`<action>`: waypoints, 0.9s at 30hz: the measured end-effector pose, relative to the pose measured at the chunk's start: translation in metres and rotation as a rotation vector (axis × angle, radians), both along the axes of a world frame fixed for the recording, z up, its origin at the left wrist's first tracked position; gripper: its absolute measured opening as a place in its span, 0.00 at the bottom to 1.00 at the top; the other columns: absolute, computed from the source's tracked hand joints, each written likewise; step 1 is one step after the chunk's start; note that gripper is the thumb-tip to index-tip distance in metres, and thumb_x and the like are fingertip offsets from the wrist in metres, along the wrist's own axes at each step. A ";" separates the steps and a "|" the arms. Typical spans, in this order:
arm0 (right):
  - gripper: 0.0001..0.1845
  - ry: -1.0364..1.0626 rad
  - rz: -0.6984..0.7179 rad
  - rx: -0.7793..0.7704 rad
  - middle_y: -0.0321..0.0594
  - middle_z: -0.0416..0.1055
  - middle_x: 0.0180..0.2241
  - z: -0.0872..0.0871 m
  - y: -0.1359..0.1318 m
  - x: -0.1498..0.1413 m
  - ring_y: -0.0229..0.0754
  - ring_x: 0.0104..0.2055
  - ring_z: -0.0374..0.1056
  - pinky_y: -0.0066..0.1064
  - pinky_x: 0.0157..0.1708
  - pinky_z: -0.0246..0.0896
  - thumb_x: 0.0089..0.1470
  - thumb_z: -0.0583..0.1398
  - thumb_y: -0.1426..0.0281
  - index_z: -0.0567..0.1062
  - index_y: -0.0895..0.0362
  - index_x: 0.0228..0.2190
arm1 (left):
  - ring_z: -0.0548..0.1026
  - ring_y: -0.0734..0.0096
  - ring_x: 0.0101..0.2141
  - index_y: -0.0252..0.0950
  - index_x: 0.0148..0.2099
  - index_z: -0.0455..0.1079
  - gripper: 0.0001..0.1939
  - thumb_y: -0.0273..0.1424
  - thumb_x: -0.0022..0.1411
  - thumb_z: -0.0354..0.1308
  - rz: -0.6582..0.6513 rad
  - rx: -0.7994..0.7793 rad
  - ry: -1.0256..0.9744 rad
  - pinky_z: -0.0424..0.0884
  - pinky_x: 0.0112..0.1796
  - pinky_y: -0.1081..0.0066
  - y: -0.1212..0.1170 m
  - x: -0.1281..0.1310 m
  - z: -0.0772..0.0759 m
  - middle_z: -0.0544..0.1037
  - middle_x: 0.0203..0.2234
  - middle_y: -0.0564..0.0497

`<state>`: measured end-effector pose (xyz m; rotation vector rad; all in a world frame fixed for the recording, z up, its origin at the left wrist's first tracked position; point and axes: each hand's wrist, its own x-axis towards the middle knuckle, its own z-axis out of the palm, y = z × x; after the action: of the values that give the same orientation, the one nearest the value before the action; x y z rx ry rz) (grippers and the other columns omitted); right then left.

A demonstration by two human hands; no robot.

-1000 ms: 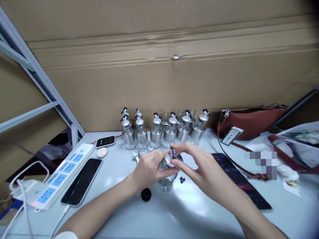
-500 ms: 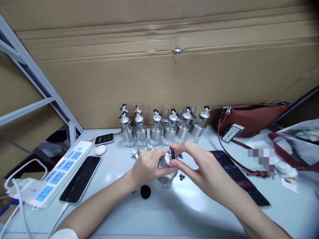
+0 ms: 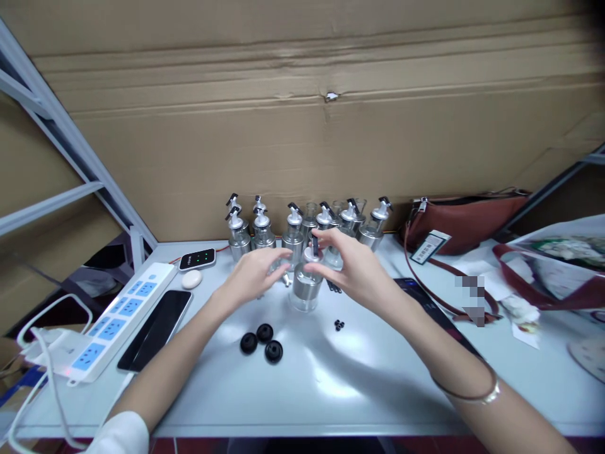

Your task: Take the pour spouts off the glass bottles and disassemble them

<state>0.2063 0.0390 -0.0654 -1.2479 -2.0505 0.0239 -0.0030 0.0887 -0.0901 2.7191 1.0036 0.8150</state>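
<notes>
The right hand (image 3: 362, 268) is clamping thumb and fingers on the black-and-silver spout (image 3: 316, 247) of a glass bottle (image 3: 306, 289) with a metal band. That bottle is standing upright around the middle of the counter (image 3: 302, 403), between its back and front edges. The left hand (image 3: 250, 276) is hovering just beside the bottle, its thumb and fingers parted and holding nothing. Three black caps (image 3: 273, 352) are lying together between the bottle and the front edge, slightly to the left, while some tiny black pieces (image 3: 339, 325) are resting to the bottle's right. More spouted bottles (image 3: 239, 243) are lining the back edge. A power strip (image 3: 123, 315) is running along the left edge, with a dark phone (image 3: 154, 331) lying beside it. A brown bag (image 3: 466, 224) is sitting toward the back right corner.
</notes>
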 end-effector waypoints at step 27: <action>0.27 -0.245 -0.174 0.009 0.53 0.71 0.40 -0.004 0.076 -0.027 0.51 0.42 0.67 0.37 0.39 0.61 0.51 0.52 0.82 0.59 0.65 0.54 | 0.73 0.62 0.46 0.32 0.44 0.71 0.14 0.18 0.57 0.51 -0.201 -0.275 0.371 0.69 0.47 0.65 0.013 0.003 -0.036 0.73 0.46 0.43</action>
<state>0.1789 0.1147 -0.0691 -1.4801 -2.1342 -0.2292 -0.0003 0.1019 -0.1257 2.7167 0.8069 0.1274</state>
